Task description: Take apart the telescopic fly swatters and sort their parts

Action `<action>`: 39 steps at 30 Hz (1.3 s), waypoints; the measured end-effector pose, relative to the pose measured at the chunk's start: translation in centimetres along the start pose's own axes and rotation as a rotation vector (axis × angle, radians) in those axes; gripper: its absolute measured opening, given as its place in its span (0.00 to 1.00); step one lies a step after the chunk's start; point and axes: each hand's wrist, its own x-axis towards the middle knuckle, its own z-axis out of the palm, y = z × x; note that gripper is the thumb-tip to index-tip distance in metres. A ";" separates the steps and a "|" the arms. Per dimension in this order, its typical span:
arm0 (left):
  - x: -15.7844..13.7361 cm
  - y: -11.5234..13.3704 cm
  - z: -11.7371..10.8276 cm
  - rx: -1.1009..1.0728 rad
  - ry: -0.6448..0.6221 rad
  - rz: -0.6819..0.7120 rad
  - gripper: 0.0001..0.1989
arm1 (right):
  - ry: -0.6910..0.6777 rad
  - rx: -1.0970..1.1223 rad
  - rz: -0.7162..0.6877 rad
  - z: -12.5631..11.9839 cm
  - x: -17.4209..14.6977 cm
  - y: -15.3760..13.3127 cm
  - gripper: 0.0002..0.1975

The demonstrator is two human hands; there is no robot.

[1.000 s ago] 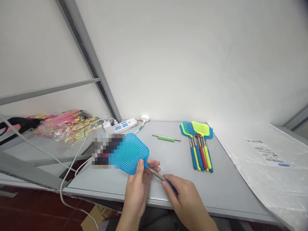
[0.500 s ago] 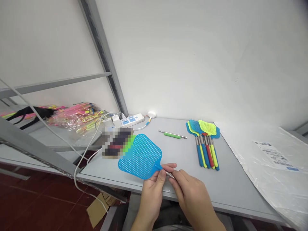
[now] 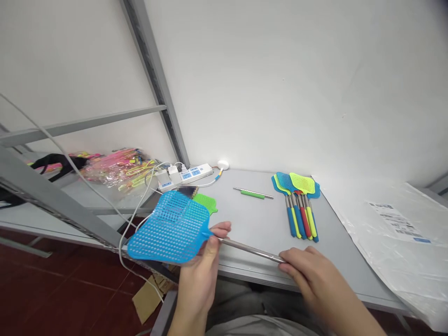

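Observation:
A blue fly swatter (image 3: 171,228) with a perforated head is held over the table's front edge. My left hand (image 3: 201,270) is closed around its neck, just below the head. Farther down its metal rod, my right hand (image 3: 315,275) is closed and covers the far end, so the grip is hidden. Between the hands a long stretch of shiny rod shows. Behind the blue head lies a green swatter head (image 3: 206,202). Farther back on the table is a metal rod with a green grip (image 3: 252,194).
Several fly swatters (image 3: 297,205) with blue, yellow and red grips lie in a bunch at the right. A white plastic sheet (image 3: 378,224) covers the table's right side. A power strip (image 3: 194,173) with cables sits by the shelf post. Bagged colourful items (image 3: 122,168) fill the left shelf.
My hands have moved apart, the left one leftward with the swatter head, the right one rightward. A much longer length of metal rod now shows between them.

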 end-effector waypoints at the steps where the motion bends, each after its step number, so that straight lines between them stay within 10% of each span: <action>1: -0.2 0.0 0.1 0.008 -0.021 -0.029 0.09 | -0.001 0.006 0.011 -0.4 -0.4 0.5 0.12; 13: -5.9 -4.0 4.1 -0.024 -0.191 -0.287 0.10 | 0.069 0.019 -0.040 -0.2 0.2 -3.9 0.12; 24: 0.5 5.2 0.9 -0.254 0.259 0.150 0.14 | 0.025 0.035 0.042 -4.2 -2.2 0.3 0.14; 39: -5.1 -1.8 5.6 -0.109 -0.081 -0.167 0.12 | 0.027 0.042 0.103 -4.1 -2.4 -2.1 0.13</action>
